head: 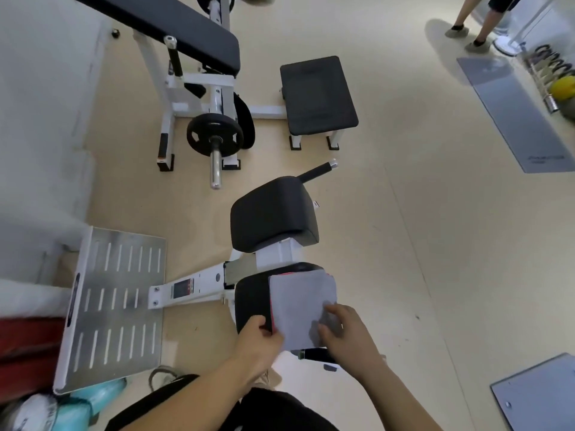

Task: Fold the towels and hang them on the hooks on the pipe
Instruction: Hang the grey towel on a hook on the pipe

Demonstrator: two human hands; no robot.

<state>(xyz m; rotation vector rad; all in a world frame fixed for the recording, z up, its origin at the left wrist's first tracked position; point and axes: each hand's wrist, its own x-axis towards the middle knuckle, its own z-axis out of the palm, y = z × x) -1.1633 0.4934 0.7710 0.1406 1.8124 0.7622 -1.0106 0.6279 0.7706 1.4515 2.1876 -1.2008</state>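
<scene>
Far left: steel footplate (115, 306), no part in the job. Left hand (259, 343) at the towel's near-left edge, fingers curled round it, thumb on top, so it grips cloth there. Towel (301, 303): grey, folded to a rough square, lying flat on the black seat pad (249, 303) of a gym machine, its right side overhanging the pad. A thin red layer (271, 309) peeks out under its left edge, likely a second towel beneath. Right hand (348, 334) on the near-right corner, fingers bent, tips down on the cloth; motion blur there, so I cannot tell whether it pinches a fold or merely presses. Grey mat (541, 396) on the floor further right. No hooks or pipe in view. Handling judgement: light, soft, limp fabric, no stiffness at all; the layers will slide apart and the fold will open if lifted by one corner. Nap looks grippy, not slick; nothing fragile. Best hold is a pinch through all layers at the two near corners, or along the folded edge, keeping the stack together for carrying to a hook.
</scene>
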